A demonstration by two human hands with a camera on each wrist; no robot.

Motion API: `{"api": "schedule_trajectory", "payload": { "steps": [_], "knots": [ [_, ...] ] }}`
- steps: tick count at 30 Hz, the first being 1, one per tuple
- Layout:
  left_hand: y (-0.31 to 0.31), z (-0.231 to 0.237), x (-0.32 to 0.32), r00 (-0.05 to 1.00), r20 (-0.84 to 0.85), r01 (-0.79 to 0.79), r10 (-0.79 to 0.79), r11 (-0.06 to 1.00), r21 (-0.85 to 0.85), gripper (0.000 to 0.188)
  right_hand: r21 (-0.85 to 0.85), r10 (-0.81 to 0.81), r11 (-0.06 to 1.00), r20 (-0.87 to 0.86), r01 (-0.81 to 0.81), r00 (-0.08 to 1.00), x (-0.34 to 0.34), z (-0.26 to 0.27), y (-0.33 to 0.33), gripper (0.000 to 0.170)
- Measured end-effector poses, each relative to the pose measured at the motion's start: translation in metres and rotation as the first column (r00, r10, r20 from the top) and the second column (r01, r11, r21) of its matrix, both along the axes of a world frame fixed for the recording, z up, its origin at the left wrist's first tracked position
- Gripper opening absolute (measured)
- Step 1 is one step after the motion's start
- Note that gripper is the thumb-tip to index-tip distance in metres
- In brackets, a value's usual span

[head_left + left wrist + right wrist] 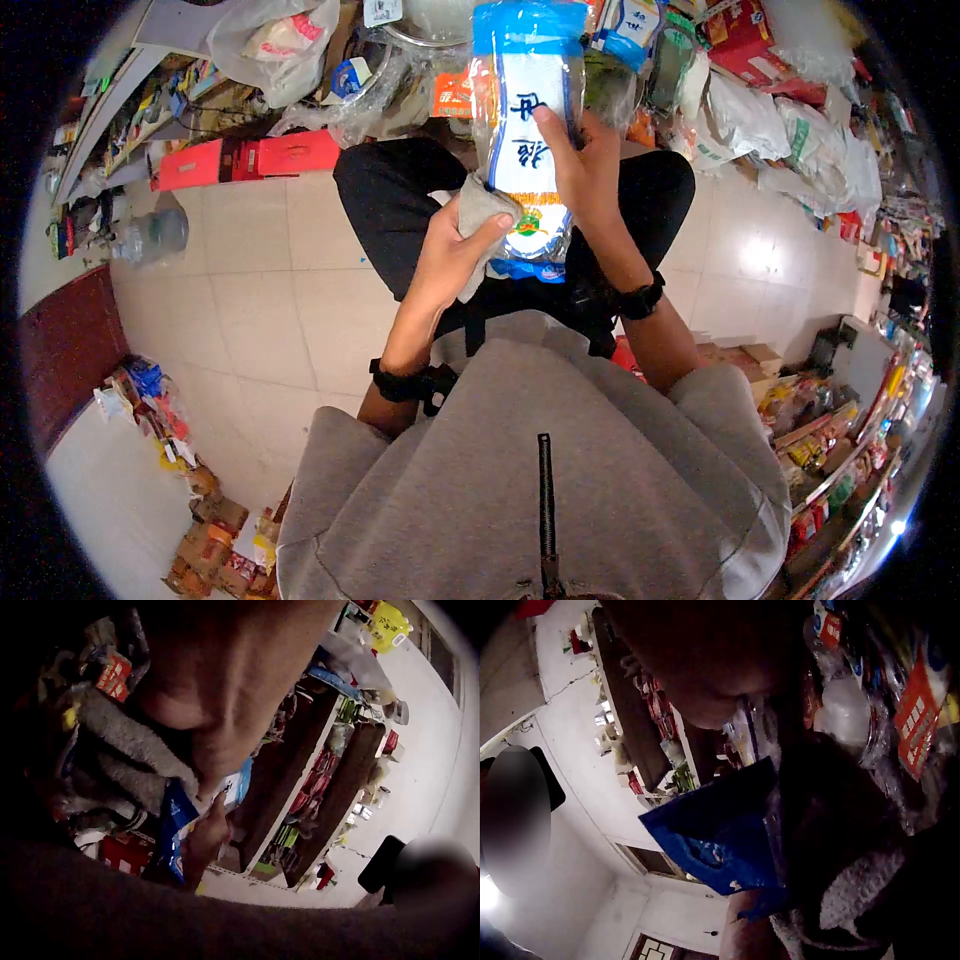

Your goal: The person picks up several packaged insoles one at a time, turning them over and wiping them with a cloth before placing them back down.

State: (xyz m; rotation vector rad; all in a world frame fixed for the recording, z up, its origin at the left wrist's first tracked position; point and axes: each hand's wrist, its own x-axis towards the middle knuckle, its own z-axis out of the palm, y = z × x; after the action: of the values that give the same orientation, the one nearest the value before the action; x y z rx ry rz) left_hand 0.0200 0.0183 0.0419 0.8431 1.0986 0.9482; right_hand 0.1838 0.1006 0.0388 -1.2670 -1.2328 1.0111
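Observation:
A long clear package with blue ends and a white middle (528, 150) is held above the person's lap, tilted slightly. The left hand (450, 255) grips a grey cloth (480, 215) against the package's lower left side, thumb on top. Along the right side the right hand (590, 175) holds the package, its index finger lying across the front. In the left wrist view the grey cloth (127, 739) hangs beside the package's blue end (177, 825). The right wrist view shows the blue end (720, 840) close up; the right fingers are mostly hidden there.
Plastic bags (740, 115) and wrapped goods lie heaped in front of the person. A red box (250, 158) sits at the left on the tiled floor (260, 320). Shelves with packets (820, 450) stand at the right, and cartons (210, 540) at the lower left.

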Motion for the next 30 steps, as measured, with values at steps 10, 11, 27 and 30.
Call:
{"api": "schedule_trajectory", "payload": {
  "steps": [10, 11, 27, 30],
  "knots": [
    [-0.010, 0.002, -0.005, 0.991, 0.047, 0.130, -0.126, 0.988, -0.080, 0.032, 0.105, -0.126, 0.988, 0.132, 0.112, 0.983, 0.008, 0.006, 0.019, 0.041],
    [-0.009, 0.003, -0.006, 0.990, 0.038, 0.142, -0.139, 0.985, -0.098, 0.031, 0.095, -0.122, 0.990, 0.153, 0.108, 0.981, 0.008, 0.005, 0.019, 0.041],
    [0.008, 0.016, -0.051, 0.869, -0.330, 0.410, -0.368, 0.910, 0.064, 0.025, -0.096, -0.112, 0.992, -0.405, 0.079, 0.908, 0.035, 0.008, 0.024, 0.030],
    [0.016, 0.018, -0.082, 0.786, -0.408, 0.511, -0.464, 0.860, 0.005, 0.026, -0.219, -0.030, 0.966, -0.619, -0.136, 0.785, 0.082, 0.004, 0.022, 0.039]
  ]
}}
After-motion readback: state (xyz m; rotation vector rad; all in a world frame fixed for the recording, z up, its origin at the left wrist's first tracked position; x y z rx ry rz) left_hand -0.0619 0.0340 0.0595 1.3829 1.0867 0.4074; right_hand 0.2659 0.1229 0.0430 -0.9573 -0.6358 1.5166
